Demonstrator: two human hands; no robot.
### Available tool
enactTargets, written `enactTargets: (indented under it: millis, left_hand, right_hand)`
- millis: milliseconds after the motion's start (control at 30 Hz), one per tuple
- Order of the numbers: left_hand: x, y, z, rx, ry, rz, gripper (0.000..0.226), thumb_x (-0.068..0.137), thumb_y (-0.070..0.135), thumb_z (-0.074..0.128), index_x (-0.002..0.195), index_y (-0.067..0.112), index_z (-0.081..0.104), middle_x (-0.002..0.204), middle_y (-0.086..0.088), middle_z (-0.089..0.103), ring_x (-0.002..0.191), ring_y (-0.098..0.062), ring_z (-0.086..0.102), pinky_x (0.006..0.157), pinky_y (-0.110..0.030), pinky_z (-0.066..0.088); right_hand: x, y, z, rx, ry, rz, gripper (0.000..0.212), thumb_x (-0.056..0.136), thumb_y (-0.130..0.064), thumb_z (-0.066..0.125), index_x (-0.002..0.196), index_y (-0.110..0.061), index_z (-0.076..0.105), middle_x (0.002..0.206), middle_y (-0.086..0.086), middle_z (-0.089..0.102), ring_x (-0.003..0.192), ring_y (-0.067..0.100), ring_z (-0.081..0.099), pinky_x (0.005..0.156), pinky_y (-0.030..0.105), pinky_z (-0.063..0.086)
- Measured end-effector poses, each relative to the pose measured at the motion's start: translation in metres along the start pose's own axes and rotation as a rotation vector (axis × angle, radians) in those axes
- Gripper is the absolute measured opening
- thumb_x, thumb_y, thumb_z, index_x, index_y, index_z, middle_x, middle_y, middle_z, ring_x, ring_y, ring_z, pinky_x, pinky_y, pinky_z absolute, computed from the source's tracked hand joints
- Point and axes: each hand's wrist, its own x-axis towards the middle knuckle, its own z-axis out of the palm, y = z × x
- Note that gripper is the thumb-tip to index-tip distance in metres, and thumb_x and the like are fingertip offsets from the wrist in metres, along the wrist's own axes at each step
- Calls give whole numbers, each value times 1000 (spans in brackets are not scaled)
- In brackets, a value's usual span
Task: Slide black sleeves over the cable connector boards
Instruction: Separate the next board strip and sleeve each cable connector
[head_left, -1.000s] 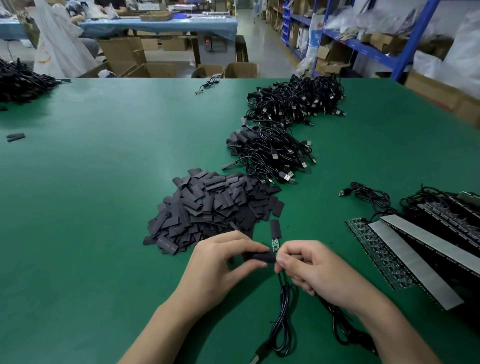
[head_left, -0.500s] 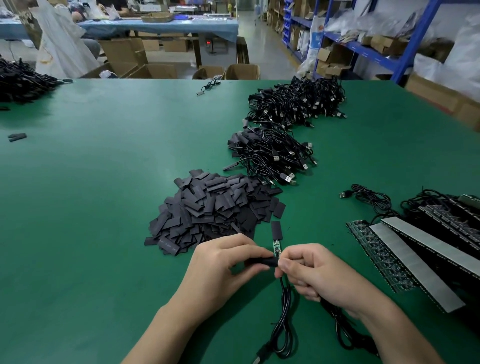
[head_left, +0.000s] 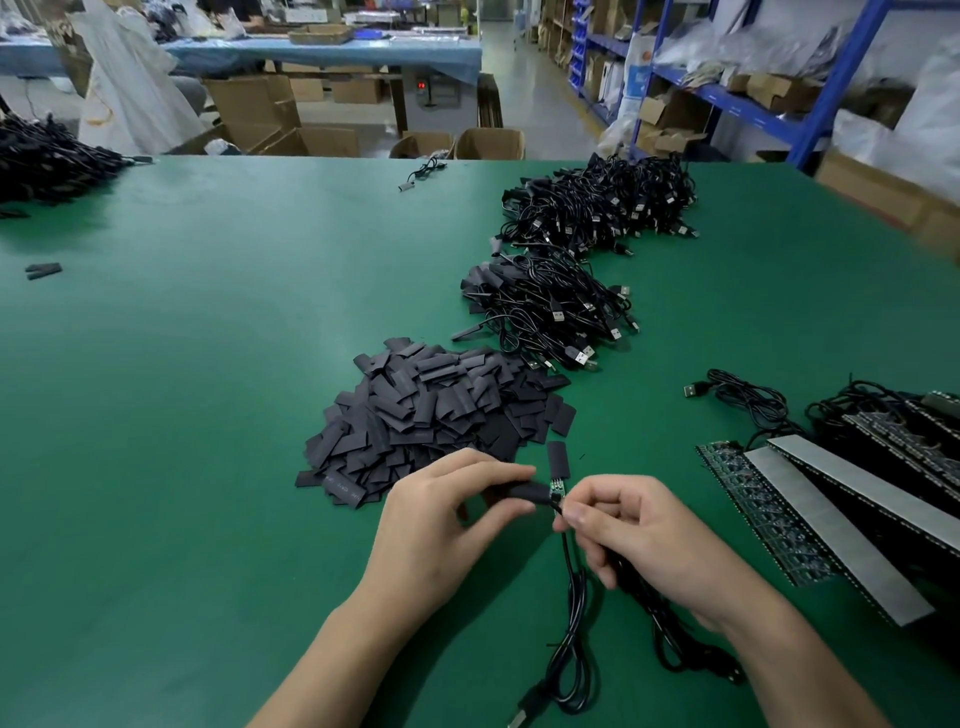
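Note:
My left hand (head_left: 441, 525) pinches a black sleeve (head_left: 524, 491) between thumb and fingers, its open end facing right. My right hand (head_left: 639, 535) grips a black cable (head_left: 574, 587) just behind its small green connector board (head_left: 557, 488). The board's tip sits at the mouth of the sleeve; how far it is inside I cannot tell. A second cable hangs from under my right palm. One loose sleeve (head_left: 558, 460) lies just behind the board. A big heap of black sleeves (head_left: 431, 415) is behind my left hand.
Two piles of black USB cables (head_left: 550, 312) (head_left: 602, 208) stretch away at centre right. Panels of boards with grey strips (head_left: 831, 509) and attached cables lie at the right. Another cable pile (head_left: 47, 161) sits far left on the green table (head_left: 182, 389).
Both hands have shifted slightly away from me. The sleeve in my left hand has turned more level and closed on the green board.

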Motion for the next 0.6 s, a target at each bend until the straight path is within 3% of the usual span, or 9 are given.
enactTargets:
  millis: [133, 367, 600]
  left_hand:
    - [1, 2, 0, -10, 142, -89, 35, 76, 38, 84, 109, 29, 78, 91, 19, 71, 80, -5, 68, 69, -16, 50]
    - [0, 3, 4, 30, 184, -69, 27, 81, 30, 83, 107, 24, 81, 90, 19, 73, 74, -1, 66, 66, -25, 56]
    - [0, 1, 5, 105, 180, -11, 25, 83, 33, 82, 105, 21, 82, 92, 18, 74, 76, 8, 63, 67, -23, 57]
  right_hand:
    - [1, -1, 5, 33, 21, -18, 20, 98, -31, 60, 86, -22, 74, 62, 0, 58, 53, 14, 54, 58, 22, 47]
    - [4, -1, 13, 43, 87, -24, 28, 105, -17, 57, 81, -18, 71, 59, 1, 54, 49, 15, 49, 55, 22, 44]
    - [4, 0, 15, 42, 102, -22, 28, 105, -16, 58, 81, -18, 70, 59, 0, 54, 51, 15, 49, 56, 23, 44]
